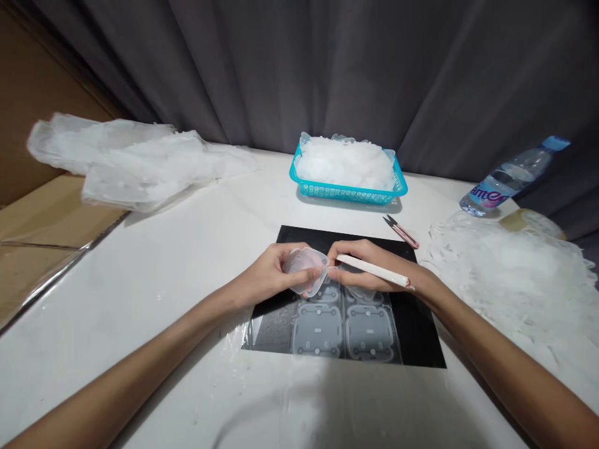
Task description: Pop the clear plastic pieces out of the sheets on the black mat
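Observation:
My left hand [276,274] is closed around a small translucent silicone piece [306,271], held just above a black mat [416,324]. My right hand [369,268] grips a thin white pen-like tool [374,270], its tip touching the edge of the piece. On the mat below lies a clear sheet of several moulded translucent pieces [344,327], partly hidden by my hands.
A turquoise basket [349,193] heaped with white pieces stands at the back. Small pink snips [401,232] lie beside the mat. White scrap trimmings [510,274] pile up on the right, near a water bottle [510,178] and a tape roll [531,221]. Clear plastic bags [131,162] lie far left.

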A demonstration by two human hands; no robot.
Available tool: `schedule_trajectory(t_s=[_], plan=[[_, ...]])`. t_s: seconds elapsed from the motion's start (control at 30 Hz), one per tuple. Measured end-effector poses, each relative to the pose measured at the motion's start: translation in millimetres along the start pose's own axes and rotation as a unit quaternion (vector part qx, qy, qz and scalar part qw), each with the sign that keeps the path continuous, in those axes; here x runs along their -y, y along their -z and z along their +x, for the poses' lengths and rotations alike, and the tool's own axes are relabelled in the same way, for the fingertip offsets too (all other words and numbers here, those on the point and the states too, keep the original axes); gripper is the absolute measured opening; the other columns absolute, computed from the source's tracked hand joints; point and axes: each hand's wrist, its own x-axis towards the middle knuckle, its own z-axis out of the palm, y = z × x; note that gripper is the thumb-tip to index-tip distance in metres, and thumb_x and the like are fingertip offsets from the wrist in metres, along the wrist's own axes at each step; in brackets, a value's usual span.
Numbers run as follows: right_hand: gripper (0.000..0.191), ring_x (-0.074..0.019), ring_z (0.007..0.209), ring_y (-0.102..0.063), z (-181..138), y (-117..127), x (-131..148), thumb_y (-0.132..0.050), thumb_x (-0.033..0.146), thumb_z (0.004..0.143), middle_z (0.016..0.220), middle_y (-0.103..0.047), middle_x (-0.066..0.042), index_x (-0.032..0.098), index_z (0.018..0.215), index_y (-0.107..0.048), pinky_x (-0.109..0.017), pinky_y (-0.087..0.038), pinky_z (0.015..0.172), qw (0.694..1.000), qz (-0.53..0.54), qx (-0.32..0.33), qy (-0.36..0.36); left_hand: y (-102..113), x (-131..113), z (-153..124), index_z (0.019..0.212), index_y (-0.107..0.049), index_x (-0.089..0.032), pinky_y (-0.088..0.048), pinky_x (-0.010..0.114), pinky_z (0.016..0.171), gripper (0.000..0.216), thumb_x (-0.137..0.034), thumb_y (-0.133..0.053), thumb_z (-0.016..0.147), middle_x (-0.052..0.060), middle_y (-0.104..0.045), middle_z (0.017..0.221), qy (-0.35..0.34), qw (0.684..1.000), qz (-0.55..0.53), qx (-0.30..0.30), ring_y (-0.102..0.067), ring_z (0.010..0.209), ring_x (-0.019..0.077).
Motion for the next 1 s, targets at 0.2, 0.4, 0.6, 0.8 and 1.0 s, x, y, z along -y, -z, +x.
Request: schedule_trajectory(t_s=[0.2, 0.4, 0.6, 0.8, 1.0], plan=[[0.021, -0.0139, 0.078, -0.058, 1.6, -2.1, -4.1, -0.064, 0.038, 0.098, 0.089, -0.067, -0.001, 0.017, 0.099, -0.068, -0.023, -0.045, 0.072, 1.000, -0.013, -0.003, 0.018, 0.2, -5.7, -0.4, 0.090, -0.071, -0.013, -0.050, 0.020, 0.057, 0.029, -0.041, -0.078, 0.089, 0.000, -0.066, 0.074, -0.007, 1.000, 0.012, -0.017, -0.061, 0.063, 0.0108], [0.007, -0.0138, 0.075, -0.058, 2.4, -6.8, -3.9, -0.063, 0.022, 0.093, 0.084, -0.065, 0.000, 0.018, 0.089, -0.065, -0.024, -0.044, 0.072, 0.998, -0.041, -0.033, 0.042, -1.2, -5.9, -1.5, 0.094, -0.069, -0.014, -0.057, 0.022, 0.056, 0.024, -0.036, -0.077, 0.089, -0.001, -0.068, 0.074, 0.013, 0.999, -0.027, 0.012, -0.066, 0.057, 0.0113], [0.005, -0.0135, 0.073, -0.055, 2.9, -11.0, -1.8, -0.062, 0.016, 0.089, 0.081, -0.062, 0.001, 0.018, 0.084, -0.062, -0.025, -0.042, 0.070, 0.996, -0.061, -0.041, 0.057, -2.5, -8.2, -3.4, 0.095, -0.068, -0.014, -0.059, 0.023, 0.053, 0.022, -0.034, -0.076, 0.090, -0.001, -0.071, 0.075, 0.034, 0.999, -0.028, 0.024, -0.070, 0.050, 0.0127], [0.016, -0.0106, 0.067, -0.049, 0.8, -7.9, -3.3, -0.064, 0.033, 0.096, 0.077, -0.058, 0.003, 0.018, 0.092, -0.062, -0.021, -0.039, 0.062, 1.000, 0.023, 0.004, -0.002, -1.5, -5.9, -4.4, 0.093, -0.064, -0.015, -0.059, 0.023, 0.052, 0.027, -0.040, -0.075, 0.092, 0.000, -0.072, 0.074, 0.030, 0.999, -0.025, 0.021, -0.072, 0.050, 0.0142], [0.029, -0.0101, 0.066, -0.046, 0.4, -6.2, -3.2, -0.063, 0.046, 0.098, 0.074, -0.053, 0.005, 0.018, 0.091, -0.061, -0.021, -0.037, 0.060, 0.999, 0.038, 0.016, -0.009, -2.9, -11.5, -5.4, 0.090, -0.065, -0.015, -0.059, 0.023, 0.052, 0.030, -0.042, -0.079, 0.089, 0.000, -0.073, 0.071, 0.039, 0.998, -0.055, 0.018, -0.072, 0.050, 0.0143]])
